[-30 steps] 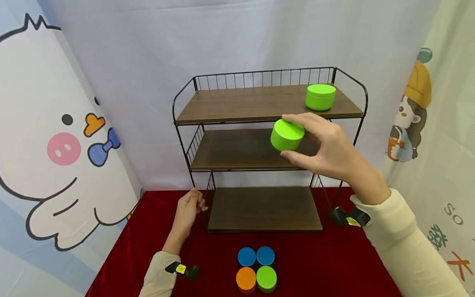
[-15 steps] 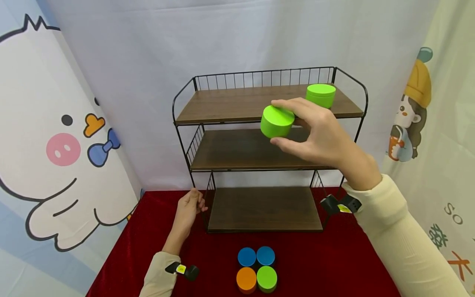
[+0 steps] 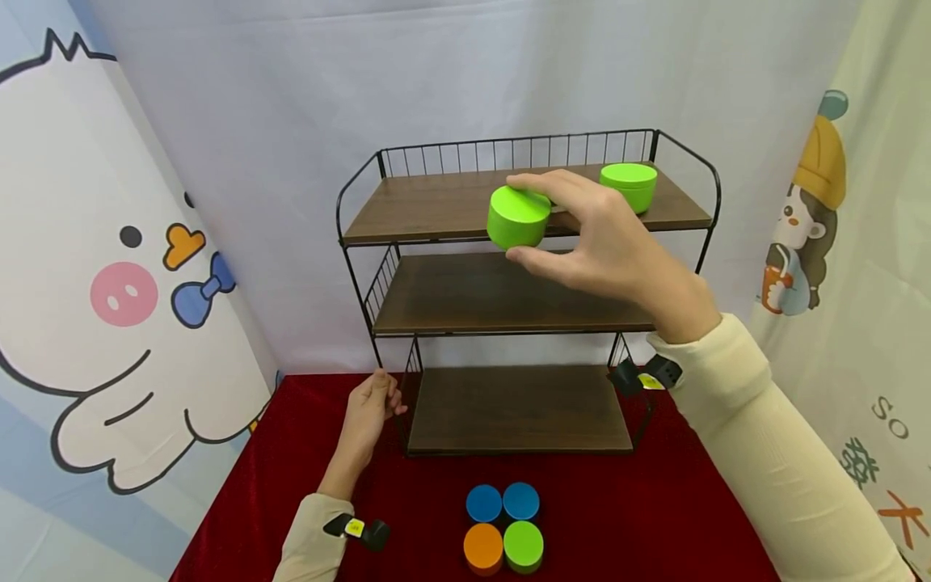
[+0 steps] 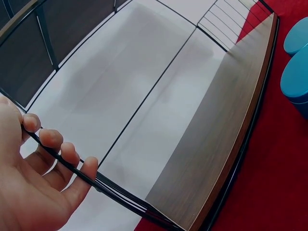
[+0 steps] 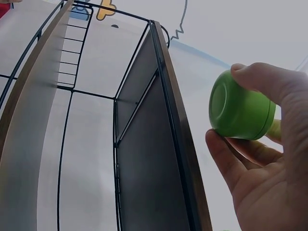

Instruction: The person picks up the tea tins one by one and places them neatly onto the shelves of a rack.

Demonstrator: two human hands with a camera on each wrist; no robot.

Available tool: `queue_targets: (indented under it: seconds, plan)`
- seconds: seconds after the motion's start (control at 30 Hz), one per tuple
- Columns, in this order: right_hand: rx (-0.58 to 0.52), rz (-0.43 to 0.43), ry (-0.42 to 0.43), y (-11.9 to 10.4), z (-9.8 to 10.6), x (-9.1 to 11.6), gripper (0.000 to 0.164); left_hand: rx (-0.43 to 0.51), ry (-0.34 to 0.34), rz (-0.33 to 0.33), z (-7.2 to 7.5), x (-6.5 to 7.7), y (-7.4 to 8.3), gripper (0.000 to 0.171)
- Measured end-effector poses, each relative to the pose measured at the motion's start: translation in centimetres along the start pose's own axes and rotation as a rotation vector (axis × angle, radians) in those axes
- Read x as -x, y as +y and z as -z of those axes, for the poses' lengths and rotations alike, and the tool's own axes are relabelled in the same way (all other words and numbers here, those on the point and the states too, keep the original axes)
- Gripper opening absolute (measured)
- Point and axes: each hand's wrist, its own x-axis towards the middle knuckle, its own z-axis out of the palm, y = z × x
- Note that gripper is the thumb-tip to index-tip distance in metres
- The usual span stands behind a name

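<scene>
Right hand pinching green tin near top shelf of rack, left hand gripping rack's side post, second green tin on top shelf.

Red cloth below — cartoon bird left, hatted figure right.

3 lime-green containers, 2 blue containers, 1 orange container, brown wood-grained shelves, deep-red cloth

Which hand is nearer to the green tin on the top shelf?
The right hand, front-left of the shelf tin, holding another tin; the left hand is lower and further left, gripping the rack.
</scene>
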Motion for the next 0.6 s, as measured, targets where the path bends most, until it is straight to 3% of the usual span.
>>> queue_targets:
  seconds: [0.6]
  plan:
    - [-0.004, -0.015, -0.072, 0.3, -2.1, -3.4, 0.062, -0.008, -0.003, -0.002, 0.0, 0.0, -0.1, 0.056]
